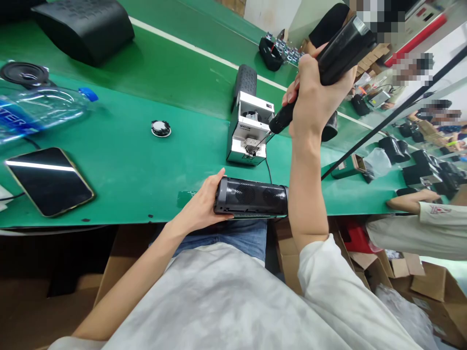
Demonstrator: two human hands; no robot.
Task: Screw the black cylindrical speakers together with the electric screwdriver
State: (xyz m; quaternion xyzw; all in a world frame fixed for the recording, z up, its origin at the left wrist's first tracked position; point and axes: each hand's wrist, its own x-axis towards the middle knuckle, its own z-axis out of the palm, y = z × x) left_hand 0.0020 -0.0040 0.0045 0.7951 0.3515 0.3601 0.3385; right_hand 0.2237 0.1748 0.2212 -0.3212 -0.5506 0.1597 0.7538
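My left hand (203,206) grips the left end of a black cylindrical speaker (251,197) lying along the near edge of the green bench (127,160). My right hand (313,97) is raised above it, wrapped round a black electric screwdriver (335,56). The screwdriver's thin bit points down-left into the white screw feeder box (250,129), its tip at the feeder's small opening. My right forearm crosses in front of the speaker's right end and hides it.
A phone (49,180) lies at the left, a water bottle (40,109) behind it, a small round speaker driver (161,128) mid-bench. Black speaker shells sit at the far left and right. A co-worker's sleeve and hand (419,201) rest at the right. Cardboard boxes stand under the bench.
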